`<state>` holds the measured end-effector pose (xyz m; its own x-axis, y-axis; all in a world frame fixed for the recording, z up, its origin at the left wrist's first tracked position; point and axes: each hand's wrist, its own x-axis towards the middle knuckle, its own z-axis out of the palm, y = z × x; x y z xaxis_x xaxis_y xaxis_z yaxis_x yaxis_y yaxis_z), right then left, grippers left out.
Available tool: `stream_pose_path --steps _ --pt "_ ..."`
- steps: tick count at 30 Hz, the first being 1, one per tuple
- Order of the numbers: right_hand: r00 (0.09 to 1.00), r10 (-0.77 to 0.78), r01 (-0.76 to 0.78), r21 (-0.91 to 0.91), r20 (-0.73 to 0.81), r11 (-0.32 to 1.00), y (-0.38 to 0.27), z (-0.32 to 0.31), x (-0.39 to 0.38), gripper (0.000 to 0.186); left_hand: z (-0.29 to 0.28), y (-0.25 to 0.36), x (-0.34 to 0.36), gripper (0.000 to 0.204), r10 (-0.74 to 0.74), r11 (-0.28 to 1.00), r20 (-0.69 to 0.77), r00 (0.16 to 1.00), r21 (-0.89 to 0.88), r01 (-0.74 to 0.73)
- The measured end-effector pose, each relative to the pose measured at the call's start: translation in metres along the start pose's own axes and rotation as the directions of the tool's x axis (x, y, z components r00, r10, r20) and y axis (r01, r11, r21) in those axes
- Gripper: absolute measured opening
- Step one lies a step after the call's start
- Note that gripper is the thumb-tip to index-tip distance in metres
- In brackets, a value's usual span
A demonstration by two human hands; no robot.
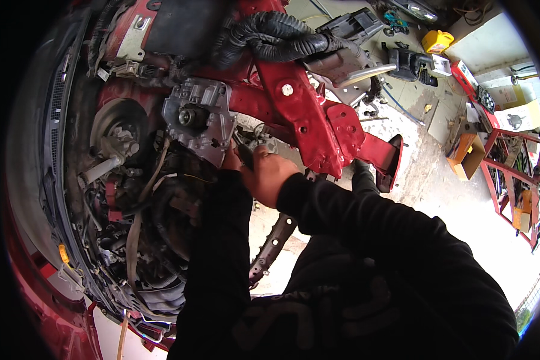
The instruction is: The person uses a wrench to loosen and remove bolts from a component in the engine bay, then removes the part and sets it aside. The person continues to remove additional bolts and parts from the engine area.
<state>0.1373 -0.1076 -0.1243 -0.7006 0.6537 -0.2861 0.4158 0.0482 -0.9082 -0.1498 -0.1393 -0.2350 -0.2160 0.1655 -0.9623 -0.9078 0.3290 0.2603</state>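
Note:
In the engine bay of a red car, a grey box-like housing (207,99) with a round black fitting in its middle sits beside a red metal body rail (294,111). My left hand (231,159) is at the lower right edge of this housing, mostly hidden by its own sleeve and my other hand. Close by, my right hand (273,174) is closed, its thumb lying toward the housing. Something dark shows between the two hands, too hidden to name. Both hands are between the housing and the red rail.
Black corrugated hoses (276,36) run over the rail's far end. Engine parts and hoses (156,234) fill the left side. A perforated metal bar (273,249) stands below my hands. On the floor are a yellow jug (437,41) and a cardboard box (468,156), near a red rack (510,180).

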Motion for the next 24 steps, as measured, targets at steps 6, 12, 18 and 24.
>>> stream_pose_path --steps 6,12,18,24 --pt "0.993 0.086 -0.108 -0.319 -0.084 0.942 0.081 0.039 0.027 0.042 -0.003 -0.103 -0.003 0.058 0.818 0.446 0.170 0.550 0.417 -0.792" --pt "0.983 0.105 -0.160 -0.424 -0.148 0.892 0.157 0.061 0.073 0.046 0.006 -0.091 -0.021 0.056 0.839 0.355 0.206 0.504 0.495 -0.793" --pt "0.986 0.159 -0.161 -0.420 -0.038 0.893 0.119 0.027 0.061 0.050 -0.001 -0.101 -0.008 0.046 0.856 0.360 0.188 0.481 0.449 -0.817" --pt "0.946 0.170 -0.082 -0.305 0.276 0.949 0.018 -0.021 0.019 0.052 -0.005 -0.095 -0.001 0.035 0.760 0.550 0.162 0.630 0.356 -0.755"
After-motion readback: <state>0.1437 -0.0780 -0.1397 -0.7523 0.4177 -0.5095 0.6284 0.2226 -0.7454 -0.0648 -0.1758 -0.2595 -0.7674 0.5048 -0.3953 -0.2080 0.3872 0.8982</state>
